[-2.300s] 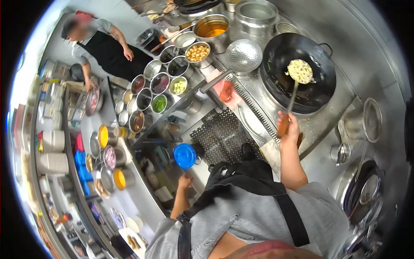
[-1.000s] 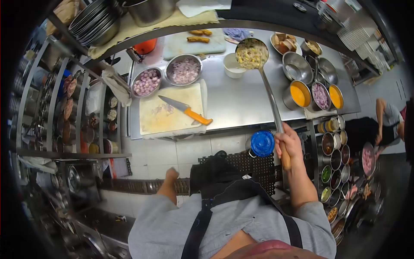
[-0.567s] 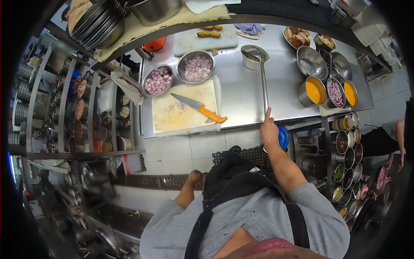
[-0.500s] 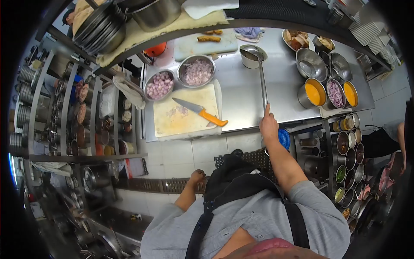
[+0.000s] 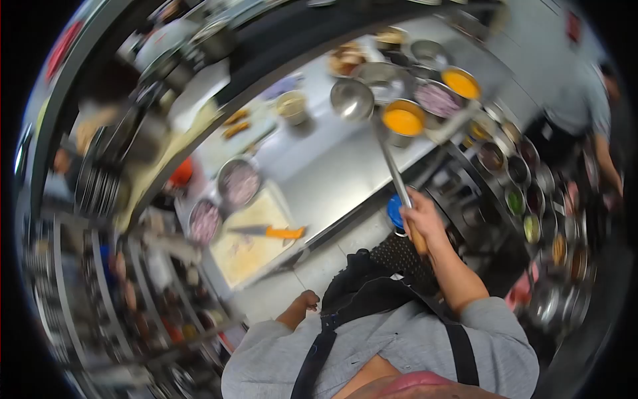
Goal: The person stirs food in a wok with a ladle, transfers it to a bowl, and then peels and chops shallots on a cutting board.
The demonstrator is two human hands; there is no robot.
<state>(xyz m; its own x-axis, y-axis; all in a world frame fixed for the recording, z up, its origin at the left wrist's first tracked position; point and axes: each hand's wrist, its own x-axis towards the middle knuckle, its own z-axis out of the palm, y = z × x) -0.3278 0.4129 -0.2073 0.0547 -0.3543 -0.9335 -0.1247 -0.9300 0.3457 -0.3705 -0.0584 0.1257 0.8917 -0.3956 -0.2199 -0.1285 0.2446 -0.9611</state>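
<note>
Gripping the far wooden end of a long ladle (image 5: 391, 165), the right hand (image 5: 420, 223) is wrapped fully round it, fingers closed on the handle. Holding it that far back probably gives reach, since the ladle's bowl hangs well out over the steel counter (image 5: 325, 179), near a tub of orange sauce (image 5: 403, 121) and other metal containers. Motion blur hides whether the bowl carries anything.

The left hand (image 5: 307, 302) hangs low by the apron, curled into a loose fist. It holds nothing and touches nothing, apparently kept clear.

On the near part of the counter lies a cutting board (image 5: 247, 241) with an orange-handled knife (image 5: 269, 231) flat across it, the blade pointing away from the ladle. Two metal bowls (image 5: 238, 183) of chopped pinkish pieces sit just beyond the board, close at hand for cutting work. A blue lid (image 5: 396, 211) shows just beside the right hand, below the counter edge. A co-worker (image 5: 588, 100) stands well apart at the upper right.
</note>
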